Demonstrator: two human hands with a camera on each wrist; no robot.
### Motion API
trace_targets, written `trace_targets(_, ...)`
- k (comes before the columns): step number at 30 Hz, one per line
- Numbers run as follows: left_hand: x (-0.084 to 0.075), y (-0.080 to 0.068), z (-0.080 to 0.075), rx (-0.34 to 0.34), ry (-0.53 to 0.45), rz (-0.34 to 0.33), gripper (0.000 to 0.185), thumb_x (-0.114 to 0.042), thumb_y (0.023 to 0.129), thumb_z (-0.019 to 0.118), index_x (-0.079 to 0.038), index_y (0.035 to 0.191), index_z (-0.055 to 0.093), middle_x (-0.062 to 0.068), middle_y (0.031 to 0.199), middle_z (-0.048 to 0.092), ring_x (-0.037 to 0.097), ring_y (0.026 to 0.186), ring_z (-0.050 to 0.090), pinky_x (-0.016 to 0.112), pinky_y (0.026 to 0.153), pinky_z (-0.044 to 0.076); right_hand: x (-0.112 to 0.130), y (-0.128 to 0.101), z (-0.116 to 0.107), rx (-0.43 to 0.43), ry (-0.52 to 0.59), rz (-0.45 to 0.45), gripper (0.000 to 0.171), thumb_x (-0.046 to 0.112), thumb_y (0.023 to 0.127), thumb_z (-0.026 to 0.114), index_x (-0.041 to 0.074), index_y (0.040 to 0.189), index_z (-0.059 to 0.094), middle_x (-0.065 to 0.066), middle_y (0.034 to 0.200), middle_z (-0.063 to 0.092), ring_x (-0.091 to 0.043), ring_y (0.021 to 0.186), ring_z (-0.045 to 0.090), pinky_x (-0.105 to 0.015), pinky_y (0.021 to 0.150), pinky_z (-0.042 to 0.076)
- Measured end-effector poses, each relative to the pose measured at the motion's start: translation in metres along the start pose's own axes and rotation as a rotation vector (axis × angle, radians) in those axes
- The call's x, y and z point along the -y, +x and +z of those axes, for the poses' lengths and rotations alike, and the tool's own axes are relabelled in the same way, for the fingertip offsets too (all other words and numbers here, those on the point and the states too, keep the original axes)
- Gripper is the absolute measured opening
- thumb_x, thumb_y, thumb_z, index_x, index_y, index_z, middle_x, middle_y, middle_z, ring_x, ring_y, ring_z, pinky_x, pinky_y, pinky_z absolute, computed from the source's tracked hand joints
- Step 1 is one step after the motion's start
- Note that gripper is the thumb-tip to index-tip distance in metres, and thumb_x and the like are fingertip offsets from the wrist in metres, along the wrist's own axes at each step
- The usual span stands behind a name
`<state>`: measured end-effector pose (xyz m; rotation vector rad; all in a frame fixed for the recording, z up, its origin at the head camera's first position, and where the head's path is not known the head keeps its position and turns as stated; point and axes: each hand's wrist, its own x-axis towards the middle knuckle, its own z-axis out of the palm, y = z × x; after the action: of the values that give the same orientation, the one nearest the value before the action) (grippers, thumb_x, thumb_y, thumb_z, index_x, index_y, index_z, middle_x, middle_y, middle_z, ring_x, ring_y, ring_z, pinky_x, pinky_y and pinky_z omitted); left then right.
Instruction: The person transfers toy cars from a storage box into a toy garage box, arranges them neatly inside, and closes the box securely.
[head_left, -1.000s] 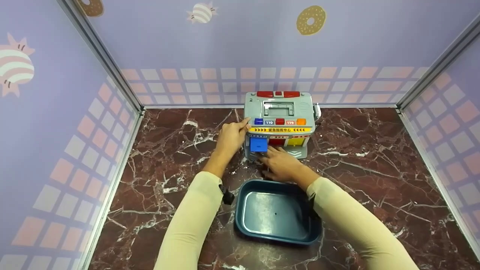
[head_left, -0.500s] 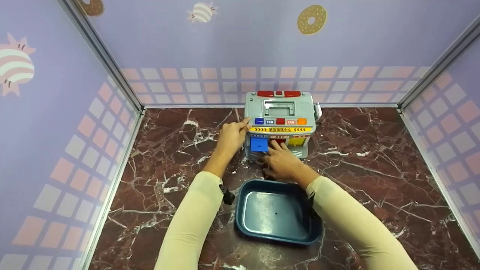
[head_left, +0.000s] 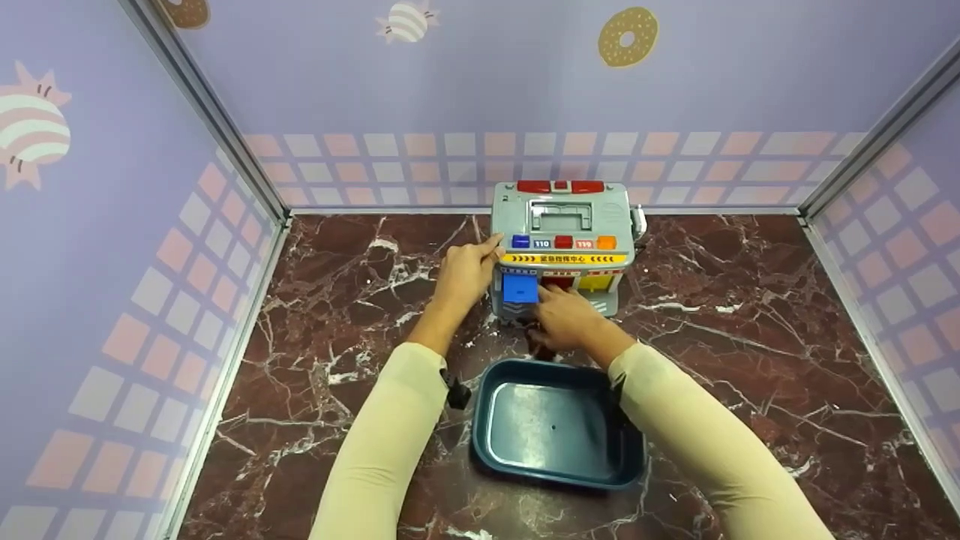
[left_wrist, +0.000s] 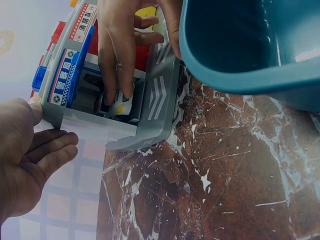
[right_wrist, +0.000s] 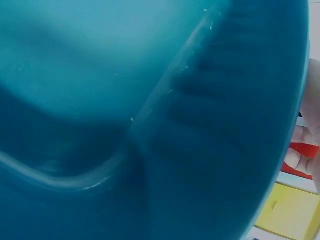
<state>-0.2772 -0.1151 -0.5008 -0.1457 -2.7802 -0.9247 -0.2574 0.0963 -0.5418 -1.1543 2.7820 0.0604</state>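
A grey toy emergency station (head_left: 561, 259) stands against the back wall, its blue door (head_left: 520, 289) swung up. My left hand (head_left: 463, 276) rests against its left side. In the left wrist view, that hand's thumb (left_wrist: 35, 107) touches the front corner and the other fingers bend loosely beside the side wall. My right hand (head_left: 568, 319) reaches in below the raised door. Its two long fingers (left_wrist: 117, 75) extend onto a small white, yellow and dark toy vehicle (left_wrist: 121, 104) inside the bay. The vehicle is hidden in the head view.
A dark teal basin (head_left: 555, 480) sits just in front of the station, under my right forearm. The red door (head_left: 556, 282) and yellow door (head_left: 596, 283) are down. Patterned walls (head_left: 405, 82) enclose the marble-look table (head_left: 360, 300) at back and sides.
My right hand has shifted slightly forward and to the right, its fingers further in at the station front. The left hand keeps its place, and the blue door stays up.
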Motion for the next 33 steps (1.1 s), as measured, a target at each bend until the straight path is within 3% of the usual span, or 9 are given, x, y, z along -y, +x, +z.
trace_targets(7,-0.001,0.000,0.001,-0.007,-0.014,0.009,0.035,-0.041,0.102,0.060,-0.030,0.134,0.067,0.009,0.125,0.072,0.037,0.113,0.070,0.051,0.096,0.057,0.001,0.003,-0.003,0.015,-0.003,0.016,0.044,0.042,0.094,0.067,0.007,0.119,0.072,-0.015,0.141,0.056,-0.039,0.118,0.058,-0.060,0.095,0.053)
trace_targets(19,-0.002,-0.001,0.001,-0.010,-0.014,0.025,0.035,-0.040,0.102,0.060,-0.030,0.134,0.066,0.009,0.123,0.073,0.037,0.110,0.072,0.051,0.093,0.057,0.000,-0.003,-0.004,-0.028,-0.001,-0.024,0.044,0.040,0.093,0.068,0.011,0.126,0.069,-0.017,0.140,0.057,-0.040,0.118,0.058,-0.060,0.095,0.054)
trace_targets(28,-0.001,-0.002,0.001,-0.009,-0.029,-0.005,0.035,-0.041,0.102,0.060,-0.031,0.134,0.066,0.008,0.125,0.072,0.036,0.108,0.073,0.052,0.091,0.058,-0.001,-0.021,-0.007,-0.064,0.083,-0.084,0.054,0.036,0.092,0.071,0.017,0.141,0.058,-0.016,0.152,0.049,-0.040,0.131,0.056,-0.055,0.108,0.049)
trace_targets(33,-0.001,-0.001,0.001,-0.009,-0.026,0.000,0.034,-0.040,0.102,0.060,-0.031,0.134,0.067,0.009,0.125,0.072,0.036,0.109,0.072,0.053,0.092,0.058,-0.004,-0.031,-0.012,-0.134,0.098,-0.149,0.051,0.031,0.092,0.071,0.017,0.140,0.059,-0.014,0.145,0.055,-0.040,0.127,0.059,-0.053,0.110,0.048)
